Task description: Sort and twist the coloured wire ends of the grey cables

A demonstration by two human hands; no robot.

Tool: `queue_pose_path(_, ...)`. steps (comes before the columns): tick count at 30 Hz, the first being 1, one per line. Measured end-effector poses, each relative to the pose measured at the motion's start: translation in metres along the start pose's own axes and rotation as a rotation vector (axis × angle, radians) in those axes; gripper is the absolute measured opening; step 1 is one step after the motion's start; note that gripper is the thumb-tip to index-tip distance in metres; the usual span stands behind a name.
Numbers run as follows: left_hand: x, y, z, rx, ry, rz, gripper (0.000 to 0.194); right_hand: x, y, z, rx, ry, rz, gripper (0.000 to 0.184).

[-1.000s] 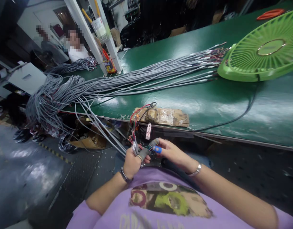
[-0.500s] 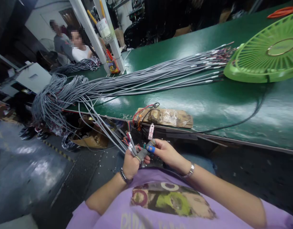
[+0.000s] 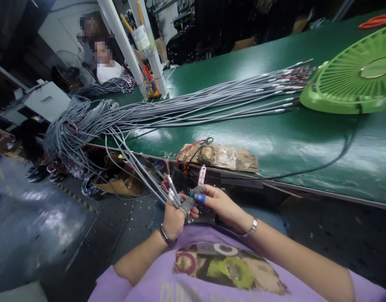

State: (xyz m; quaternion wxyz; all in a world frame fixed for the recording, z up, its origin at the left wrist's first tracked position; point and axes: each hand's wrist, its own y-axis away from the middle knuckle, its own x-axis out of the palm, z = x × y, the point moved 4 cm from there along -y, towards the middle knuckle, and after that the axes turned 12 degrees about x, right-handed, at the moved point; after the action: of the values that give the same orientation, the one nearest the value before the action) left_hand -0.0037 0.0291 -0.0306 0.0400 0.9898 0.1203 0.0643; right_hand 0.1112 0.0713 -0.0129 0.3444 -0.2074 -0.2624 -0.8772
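My left hand [image 3: 174, 218] is closed around several grey cables [image 3: 151, 182] just below their stripped ends. Thin coloured wires [image 3: 165, 182] fan out above that fist, beside white sleeves on the cables. Grey wrapping covers the left thumb. Close against it, my right hand [image 3: 222, 205] pinches with thumb and forefinger; blue tape [image 3: 199, 197] and grey wrapping are on its digits. Green wire tips show between the two thumbs, but what the right fingers grip is too small to make out. A pale pink strip with a hole [image 3: 202, 175] stands just above the right fingertips.
A long bundle of grey cables [image 3: 186, 100] lies along the green bench [image 3: 274, 142]. A wooden block with wires [image 3: 224, 157] sits at its front edge. A green fan [image 3: 356, 79] stands right, a cardboard box [image 3: 119, 184] below left. A person [image 3: 109, 69] is at the back.
The view has shifted slightly, so the bench and its things appear a little further right. Both hands stay together, with the right fingers slightly shifted. One person in the background has moved.
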Motion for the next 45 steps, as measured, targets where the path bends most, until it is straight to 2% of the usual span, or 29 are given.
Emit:
queue_pose_path(3,0.0,0.001,0.0,-0.007,-0.031,0.028,0.049,0.005,-0.001,0.0,0.007,-0.028,0.052,0.038)
queue_pose_path(10,0.0,0.002,0.0,0.002,-0.094,0.087,0.049,0.003,-0.001,-0.004,-0.012,-0.052,-0.007,0.04)
queue_pose_path(19,0.002,0.002,-0.005,0.046,-0.051,-0.068,0.053,0.007,-0.002,-0.012,-0.061,-0.15,-0.109,0.039)
queue_pose_path(34,0.0,0.002,0.002,0.079,-0.045,-0.121,0.047,0.008,-0.004,-0.015,-0.062,-0.154,-0.117,0.037)
queue_pose_path(36,-0.001,0.002,0.002,0.091,-0.031,-0.124,0.048,0.003,-0.004,-0.017,-0.047,-0.125,-0.129,0.035)
queue_pose_path(41,-0.001,0.001,-0.006,0.071,0.033,-0.122,0.049,-0.024,0.001,-0.015,-0.114,-0.113,-0.34,0.037)
queue_pose_path(43,0.001,0.001,-0.012,0.042,0.049,-0.106,0.049,-0.031,-0.001,-0.01,-0.11,-0.179,-0.339,0.039)
queue_pose_path(45,0.005,0.001,-0.018,0.028,0.062,-0.084,0.049,-0.031,-0.005,-0.002,-0.057,-0.229,-0.279,0.042)
